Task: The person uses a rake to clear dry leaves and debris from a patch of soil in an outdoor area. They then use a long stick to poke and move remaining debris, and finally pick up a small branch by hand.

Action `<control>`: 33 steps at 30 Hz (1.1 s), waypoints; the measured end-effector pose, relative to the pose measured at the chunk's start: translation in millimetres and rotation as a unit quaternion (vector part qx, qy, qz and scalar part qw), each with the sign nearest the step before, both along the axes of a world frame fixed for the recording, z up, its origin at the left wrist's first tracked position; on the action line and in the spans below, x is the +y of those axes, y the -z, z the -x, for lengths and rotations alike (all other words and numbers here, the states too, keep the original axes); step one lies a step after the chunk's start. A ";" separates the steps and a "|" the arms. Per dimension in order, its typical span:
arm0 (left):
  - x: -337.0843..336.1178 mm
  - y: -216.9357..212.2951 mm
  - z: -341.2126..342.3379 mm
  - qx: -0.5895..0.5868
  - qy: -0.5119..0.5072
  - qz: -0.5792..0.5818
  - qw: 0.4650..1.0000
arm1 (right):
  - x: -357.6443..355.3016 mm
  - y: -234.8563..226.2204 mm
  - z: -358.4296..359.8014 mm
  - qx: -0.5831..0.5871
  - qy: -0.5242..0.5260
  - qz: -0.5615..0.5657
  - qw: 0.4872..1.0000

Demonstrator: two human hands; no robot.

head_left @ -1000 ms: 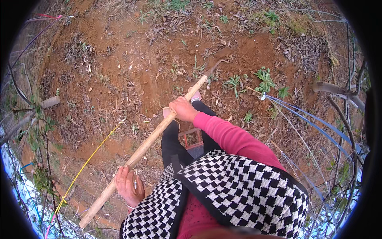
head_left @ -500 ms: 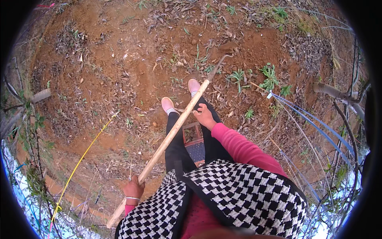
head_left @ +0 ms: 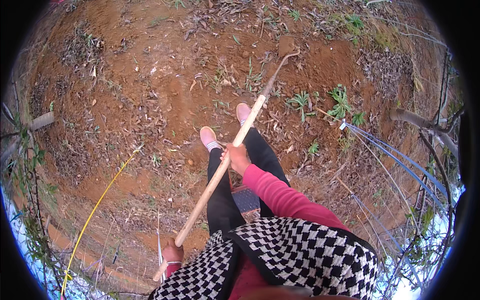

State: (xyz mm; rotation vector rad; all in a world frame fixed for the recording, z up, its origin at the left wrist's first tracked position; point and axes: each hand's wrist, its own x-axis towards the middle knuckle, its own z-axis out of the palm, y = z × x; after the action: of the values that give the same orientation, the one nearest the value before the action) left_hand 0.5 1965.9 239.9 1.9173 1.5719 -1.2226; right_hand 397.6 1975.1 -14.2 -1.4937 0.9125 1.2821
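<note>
A hoe runs slantwise across my body, its pale wooden handle [head_left: 206, 193] low at the left and its metal head up at the right. My left hand [head_left: 172, 251] is wrapped round the handle near its butt end. Farther up, my right hand [head_left: 237, 158] is closed round the same handle, in front of my legs. Beyond my feet, the thin bent neck [head_left: 287, 58] leads to a soil-coloured blade [head_left: 287, 46] at the reddish ground; I cannot tell whether its edge is in the soil.
My pink shoes [head_left: 243, 112] stand on dry soil with leaf litter. Green weeds [head_left: 340, 101] grow right of the hoe head. Blue straps [head_left: 395, 156] stretch along the right, a yellow cord [head_left: 101, 201] along the left. Cut branches [head_left: 416, 116] flank both sides.
My right hand has come down and left from beside the handle and closed round it. The handle's butt has shifted right and up, and the hoe head slightly up.
</note>
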 end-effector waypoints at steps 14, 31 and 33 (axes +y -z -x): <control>17.8 152.9 -184.7 -0.217 -0.208 0.120 0.946 | 138.4 101.4 -162.6 -0.273 -0.255 0.083 0.924; -46.1 69.7 27.0 -0.202 -0.363 0.204 0.886 | 46.8 52.4 56.2 -0.160 -0.260 0.045 0.951; -76.1 44.9 64.3 -0.126 -0.333 0.213 0.910 | 24.0 28.8 87.5 -0.135 -0.267 0.037 0.954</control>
State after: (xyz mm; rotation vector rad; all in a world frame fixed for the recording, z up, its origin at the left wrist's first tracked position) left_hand -63.8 1889.8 194.9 1.0710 1.4772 -0.8727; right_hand 310.1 1999.0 -43.1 -2.0032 0.3879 1.3758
